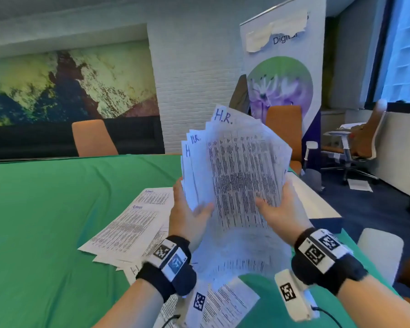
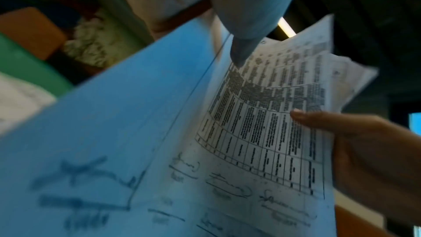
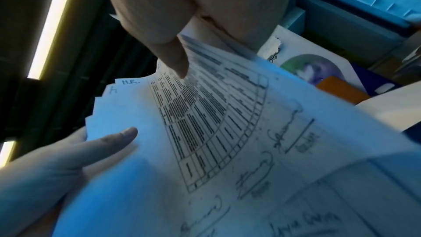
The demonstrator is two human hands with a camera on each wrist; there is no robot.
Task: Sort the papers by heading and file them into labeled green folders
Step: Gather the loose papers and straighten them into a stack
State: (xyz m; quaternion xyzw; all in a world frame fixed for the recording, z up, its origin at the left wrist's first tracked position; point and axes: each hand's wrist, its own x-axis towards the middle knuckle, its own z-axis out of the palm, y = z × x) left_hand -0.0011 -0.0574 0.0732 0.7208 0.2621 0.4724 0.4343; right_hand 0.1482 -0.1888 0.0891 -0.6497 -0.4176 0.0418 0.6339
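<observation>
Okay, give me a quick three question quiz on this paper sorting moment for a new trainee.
1. True or false: both hands hold the raised stack of papers.
2. What handwritten heading tops the raised sheets? A) H.R. B) Sales C) Legal
3. Fill in: the sheets lying on the green tablecloth by the left hand include one headed ____.

Key: 1 true, with the right hand opposite; 2 A; 3 Admin, on the loose sheets.

White sheaf of papers: dense black table print, blue handwritten "H.R." headings. Green tablecloth under it. Orange chairs behind the cloth. Black wrist straps, black-white square markers.
</observation>
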